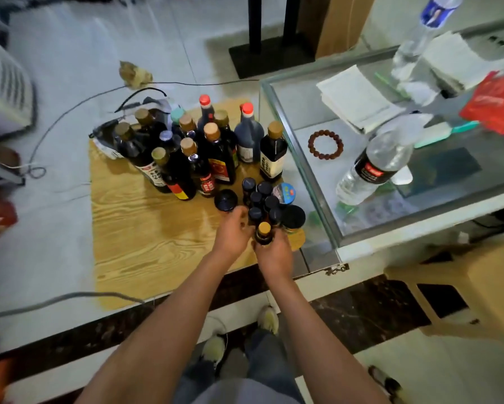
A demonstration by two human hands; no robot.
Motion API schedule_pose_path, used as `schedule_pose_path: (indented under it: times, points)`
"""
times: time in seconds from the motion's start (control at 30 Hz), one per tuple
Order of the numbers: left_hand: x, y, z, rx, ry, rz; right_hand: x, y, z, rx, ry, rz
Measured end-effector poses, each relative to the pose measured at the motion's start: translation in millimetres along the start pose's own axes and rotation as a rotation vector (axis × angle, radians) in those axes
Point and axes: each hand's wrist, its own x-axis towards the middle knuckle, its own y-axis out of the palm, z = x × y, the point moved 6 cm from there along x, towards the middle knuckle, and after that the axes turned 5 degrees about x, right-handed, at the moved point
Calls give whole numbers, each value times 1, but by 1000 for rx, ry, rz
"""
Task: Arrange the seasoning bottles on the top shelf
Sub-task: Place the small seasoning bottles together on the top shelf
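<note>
At centre frame, the right hand (274, 253) grips a small gold-capped bottle (264, 234) beside the short jars (261, 199) on the wooden board (145, 234). The left hand (232, 233) curls against a jar; its hold is unclear. Tall bottles (204, 150) stand clustered above. No shelf shows, so arranging seems barely begun.

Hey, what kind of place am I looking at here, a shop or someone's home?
Probably a small shop, though that's a guess. There's a glass display counter, a crowd of sauce bottles standing on a wooden board, and a plastic stool on the floor beside the counter.
</note>
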Motion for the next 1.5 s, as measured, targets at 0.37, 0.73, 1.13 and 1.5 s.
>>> schedule_pose_path:
  times: [0.37,0.73,1.13,1.5]
  points:
    - [11,4,6,26,97,-28,11,0,-6,-36,-107,18]
    - [-37,-21,17,-104,66,-58,-16,-29,-22,37,-117,37]
    - [-108,-21,-40,-292,356,252,-136,-102,-5,103,-175,-245]
    - [-288,23,-127,-334,680,704,-363,-203,-51,235,-11,-711]
